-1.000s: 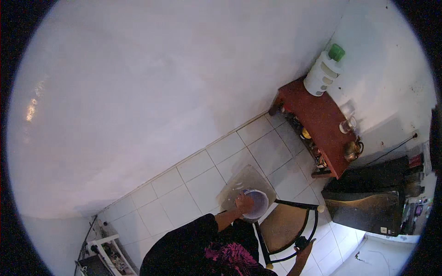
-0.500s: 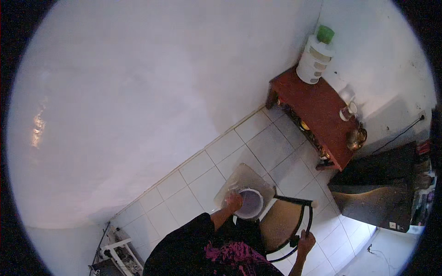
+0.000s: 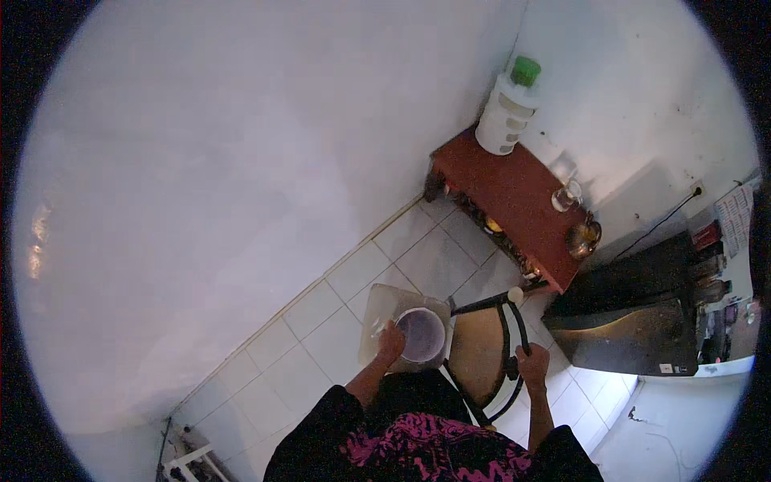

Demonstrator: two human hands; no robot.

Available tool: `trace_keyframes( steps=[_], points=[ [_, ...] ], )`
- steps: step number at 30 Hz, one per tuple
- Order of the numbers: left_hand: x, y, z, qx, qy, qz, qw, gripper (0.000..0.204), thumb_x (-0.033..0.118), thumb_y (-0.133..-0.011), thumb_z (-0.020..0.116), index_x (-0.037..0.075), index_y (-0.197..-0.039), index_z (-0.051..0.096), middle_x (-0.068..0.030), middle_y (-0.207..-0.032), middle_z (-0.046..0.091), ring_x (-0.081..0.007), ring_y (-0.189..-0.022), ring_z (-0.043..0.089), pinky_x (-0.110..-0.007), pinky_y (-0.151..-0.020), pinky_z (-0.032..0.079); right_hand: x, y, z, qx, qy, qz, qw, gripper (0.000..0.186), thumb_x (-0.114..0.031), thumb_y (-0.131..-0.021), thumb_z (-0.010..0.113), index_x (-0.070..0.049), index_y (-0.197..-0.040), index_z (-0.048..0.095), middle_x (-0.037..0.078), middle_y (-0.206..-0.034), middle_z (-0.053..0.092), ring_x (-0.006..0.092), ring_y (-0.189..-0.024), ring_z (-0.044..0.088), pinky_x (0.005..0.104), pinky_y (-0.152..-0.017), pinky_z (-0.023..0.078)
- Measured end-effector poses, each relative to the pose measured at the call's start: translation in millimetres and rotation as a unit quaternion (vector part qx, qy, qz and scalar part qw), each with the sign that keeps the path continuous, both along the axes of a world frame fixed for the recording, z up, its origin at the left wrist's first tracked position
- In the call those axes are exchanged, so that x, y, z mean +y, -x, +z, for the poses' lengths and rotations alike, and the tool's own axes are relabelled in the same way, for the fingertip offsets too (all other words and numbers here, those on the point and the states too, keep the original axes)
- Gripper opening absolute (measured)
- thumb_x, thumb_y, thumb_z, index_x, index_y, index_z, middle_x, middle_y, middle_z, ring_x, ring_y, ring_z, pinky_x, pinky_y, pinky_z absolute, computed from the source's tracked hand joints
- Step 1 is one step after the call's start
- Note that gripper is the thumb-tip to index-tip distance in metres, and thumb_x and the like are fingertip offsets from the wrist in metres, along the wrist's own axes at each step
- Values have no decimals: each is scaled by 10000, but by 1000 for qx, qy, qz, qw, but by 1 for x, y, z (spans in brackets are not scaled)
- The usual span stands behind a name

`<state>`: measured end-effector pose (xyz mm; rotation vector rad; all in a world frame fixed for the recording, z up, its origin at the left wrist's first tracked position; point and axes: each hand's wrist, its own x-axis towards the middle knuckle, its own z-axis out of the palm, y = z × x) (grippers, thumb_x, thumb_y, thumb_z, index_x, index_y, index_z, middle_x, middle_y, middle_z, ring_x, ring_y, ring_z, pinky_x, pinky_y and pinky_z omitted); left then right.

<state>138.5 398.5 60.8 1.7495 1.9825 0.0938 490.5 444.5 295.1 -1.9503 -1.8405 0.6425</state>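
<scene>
White and round, the bucket (image 3: 442, 328) shows over a pale square stand (image 3: 381, 304); whether the two touch is unclear. The left grip (image 3: 391, 342) pinches the bucket's left rim. Just right of it stands a tan-seated chair (image 3: 477, 361), its black frame clasped in the right grip (image 3: 532, 365). A red-brown worktop (image 3: 506, 181) beyond carries a white container (image 3: 504, 120).

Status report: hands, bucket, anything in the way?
Left hand at rim of bucket. Right hand, closed grip on chair. Chair close on bucket's right, possibly in the way.
</scene>
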Motion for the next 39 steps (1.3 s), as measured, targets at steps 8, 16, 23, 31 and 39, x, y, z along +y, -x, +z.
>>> trace_keyframes(
  steps=[8,16,23,31,39],
  points=[
    [42,-17,-31,-15,-39,-25,999,340,225,-851,502,20,-1116,560,-228,-1118,561,-396,-1125,485,-501,-923,406,5,-29,-12,-118,-54,-22,991,230,-235,-788,633,-7,-791,610,192,-766,596,374,-739,561,468,-707,424],
    [128,-83,-52,-17,-53,67,996,293,192,-849,486,10,-1012,647,-202,-1188,549,-284,-1150,501,-431,-893,446,46,-60,-14,-161,-185,-10,969,347,-290,-811,618,25,-679,555,181,-576,519,416,-587,491,489,-566,368],
    [147,-118,-76,-104,-56,49,992,428,257,-844,491,-4,-1179,543,-204,-1322,441,-373,-1155,451,-508,-947,396,31,-121,-47,-139,-29,-39,989,406,-307,-850,573,73,-708,568,215,-614,540,288,-530,475,438,-541,384],
    [156,-159,-61,-250,56,228,939,294,107,-827,498,-54,-1066,558,-221,-1145,536,-334,-942,614,-441,-809,507,18,-224,-134,-312,-29,-5,949,245,-276,-818,638,-41,-873,682,193,-837,648,361,-765,611,438,-667,486],
    [139,-181,-60,-20,-53,122,991,316,183,-844,497,-44,-1033,607,-185,-1209,478,-306,-1106,463,-452,-841,398,11,-231,-112,-233,66,-97,965,490,-364,-868,527,83,-1051,607,295,-1058,598,393,-944,576,451,-846,425]
  ],
)
